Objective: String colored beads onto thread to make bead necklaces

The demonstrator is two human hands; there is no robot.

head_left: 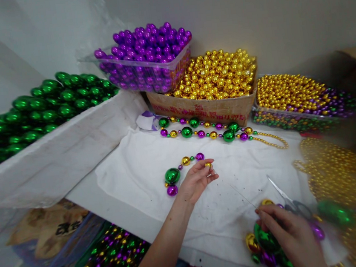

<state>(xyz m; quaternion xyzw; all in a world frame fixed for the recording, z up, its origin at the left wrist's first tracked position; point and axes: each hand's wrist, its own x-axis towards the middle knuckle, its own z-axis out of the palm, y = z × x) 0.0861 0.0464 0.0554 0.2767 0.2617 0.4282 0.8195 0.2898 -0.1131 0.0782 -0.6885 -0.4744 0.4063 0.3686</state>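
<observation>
My left hand (196,180) is raised over the white cloth (130,169), its fingertips pinching a small gold bead (207,165). Just behind that wrist lies a short strand of purple, gold and green beads (172,175), partly hidden by the hand. My right hand (288,232) pinches a long thin needle (243,196) that points up and left toward the other hand. Large green, gold and purple beads (252,241) sit beneath and beside the right hand, which covers some of them. Scissors (283,192) with dark handles lie just beyond its knuckles.
A beaded necklace (201,134) lies across the back of the cloth. Behind it stand a clear tub of purple beads (144,62), a box of gold beads (206,113) and a tray of small mixed beads (294,116). A white foam box (54,152) borders the left; gold bead chains (346,174) heap right.
</observation>
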